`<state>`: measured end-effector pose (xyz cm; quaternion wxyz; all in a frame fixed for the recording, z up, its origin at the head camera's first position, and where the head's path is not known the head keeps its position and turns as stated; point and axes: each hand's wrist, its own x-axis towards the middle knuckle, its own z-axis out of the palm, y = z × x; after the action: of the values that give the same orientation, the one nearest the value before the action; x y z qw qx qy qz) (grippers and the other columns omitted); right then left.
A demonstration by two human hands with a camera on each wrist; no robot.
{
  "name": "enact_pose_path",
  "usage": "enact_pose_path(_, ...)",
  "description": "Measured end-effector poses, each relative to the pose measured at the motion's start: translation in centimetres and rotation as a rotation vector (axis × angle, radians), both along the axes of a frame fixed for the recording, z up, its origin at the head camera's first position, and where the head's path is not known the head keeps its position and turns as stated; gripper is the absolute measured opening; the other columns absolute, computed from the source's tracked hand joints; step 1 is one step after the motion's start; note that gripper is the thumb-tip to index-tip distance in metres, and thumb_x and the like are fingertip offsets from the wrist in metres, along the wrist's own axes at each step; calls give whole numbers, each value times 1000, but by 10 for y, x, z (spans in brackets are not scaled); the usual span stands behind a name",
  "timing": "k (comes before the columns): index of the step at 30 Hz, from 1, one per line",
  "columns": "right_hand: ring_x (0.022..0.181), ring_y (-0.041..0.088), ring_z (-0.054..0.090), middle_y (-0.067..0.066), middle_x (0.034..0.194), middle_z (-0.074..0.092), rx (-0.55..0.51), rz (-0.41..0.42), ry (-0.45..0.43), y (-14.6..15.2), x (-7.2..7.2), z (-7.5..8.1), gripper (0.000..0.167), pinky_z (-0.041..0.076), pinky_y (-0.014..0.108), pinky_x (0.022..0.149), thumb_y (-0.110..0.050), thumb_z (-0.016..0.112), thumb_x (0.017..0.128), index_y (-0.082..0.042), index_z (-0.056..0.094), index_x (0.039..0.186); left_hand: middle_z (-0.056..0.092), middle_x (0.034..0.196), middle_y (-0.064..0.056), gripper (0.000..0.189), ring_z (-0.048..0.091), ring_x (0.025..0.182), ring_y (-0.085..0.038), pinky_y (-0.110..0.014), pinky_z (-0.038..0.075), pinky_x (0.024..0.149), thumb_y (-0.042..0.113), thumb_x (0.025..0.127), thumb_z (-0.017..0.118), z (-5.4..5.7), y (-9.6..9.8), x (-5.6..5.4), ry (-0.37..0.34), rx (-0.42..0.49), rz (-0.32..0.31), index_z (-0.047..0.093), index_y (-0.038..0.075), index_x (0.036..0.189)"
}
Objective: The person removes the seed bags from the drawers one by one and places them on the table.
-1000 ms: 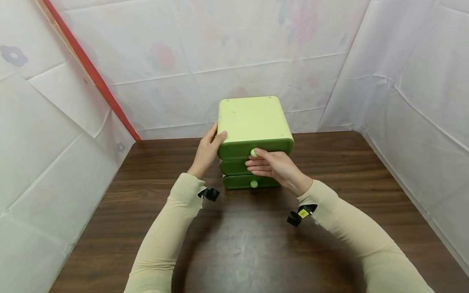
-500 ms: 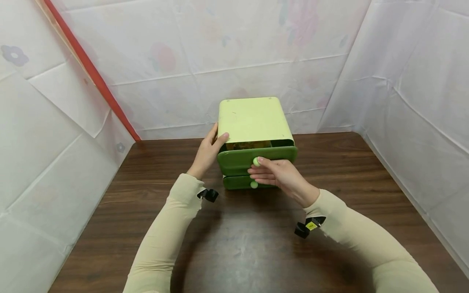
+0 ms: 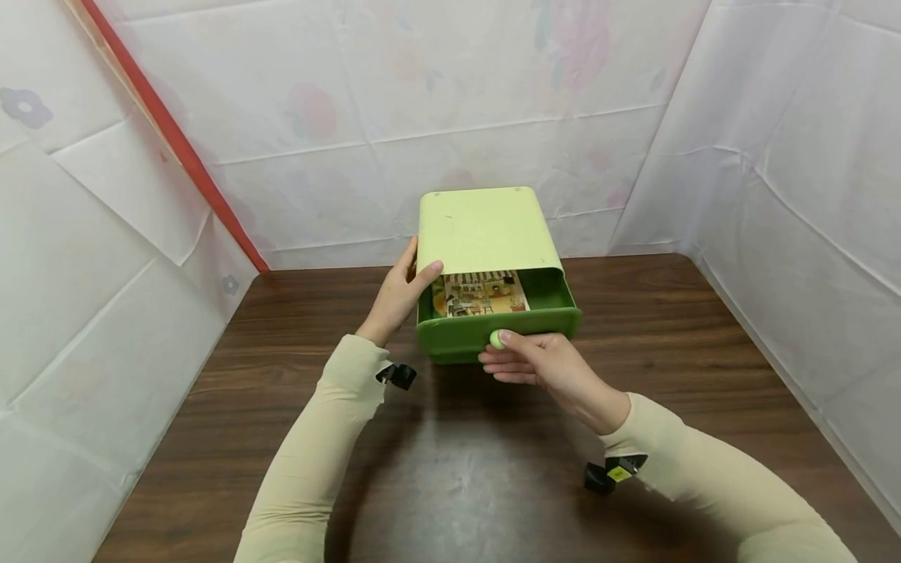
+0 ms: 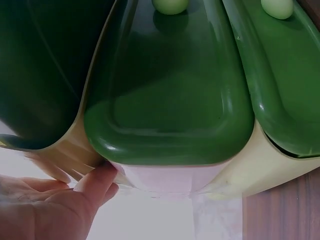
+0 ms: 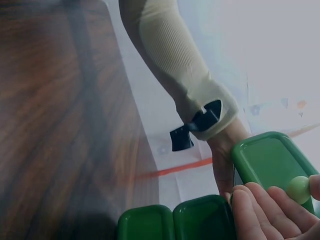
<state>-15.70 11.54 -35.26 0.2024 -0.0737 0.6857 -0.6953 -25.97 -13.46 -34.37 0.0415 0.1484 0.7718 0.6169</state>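
Observation:
A small drawer unit (image 3: 486,227) with a pale green shell stands on the table. Its green top drawer (image 3: 450,340) is pulled partway out, exposing an illustrated card (image 3: 486,295) inside. Thumb and index finger of my right hand (image 3: 552,367) pinch the round light-green knob (image 3: 497,338), the other fingers held out below it. My left hand (image 3: 396,297) braces the unit's left side, fingers along the side and thumb at the top front corner. In the left wrist view, the middle drawer (image 4: 170,90) and bottom drawer (image 4: 295,75) are shut; the head view hides them.
Dark wood-grain tabletop (image 3: 450,477) spreads around the unit. White patterned sheeting (image 3: 394,117) hangs behind and at both sides, with a red strip (image 3: 176,141) at the left corner. Each wrist carries a small black camera (image 3: 397,375).
My right hand has drawn the top drawer from shut to partway out, toward me, bringing the card into view. The left hand stays at the unit's side.

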Motion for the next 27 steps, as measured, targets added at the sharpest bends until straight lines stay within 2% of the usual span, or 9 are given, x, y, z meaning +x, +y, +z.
enact_pose_path(5,103,25,71,22,115,70,-5,19,14,2,11,-3,51,56,43,91,-37,57,100,7,64,124,5,165,7,83,21,150,-17,-44,32,117,50,96,55,-2,-1,1,9,-1,19,1,33,158)
enact_pose_path(9,102,25,72,22,114,70,-7,23,34,3,17,-6,50,56,44,91,-36,57,100,7,64,124,4,165,8,86,19,151,-17,-44,31,118,54,95,56,-3,-2,0,21,-4,27,1,33,157)
enact_pose_path(18,104,26,71,27,117,67,-24,57,48,1,29,-18,51,56,42,89,-32,56,101,12,60,126,2,166,4,83,17,151,-17,-44,29,119,45,99,53,-3,-2,2,12,3,24,-2,28,158)
enact_pose_path(23,107,30,69,29,118,65,-35,56,60,0,31,-24,49,55,44,91,-27,55,102,14,58,127,0,166,6,82,12,152,-15,-42,25,121,51,99,50,-3,-2,3,25,-24,38,-2,29,158)
enact_pose_path(24,107,30,69,30,119,65,-35,55,61,0,31,-25,48,55,44,91,-27,55,102,14,58,127,0,166,5,82,11,152,-15,-43,24,121,51,99,50,-2,-1,4,25,-28,39,-2,29,158)
enact_pose_path(27,107,32,69,31,119,64,-36,53,66,-1,32,-26,48,56,43,91,-26,55,102,15,58,127,-1,166,1,81,11,153,-18,-43,24,121,48,100,49,9,2,14,18,-31,39,-3,24,158)
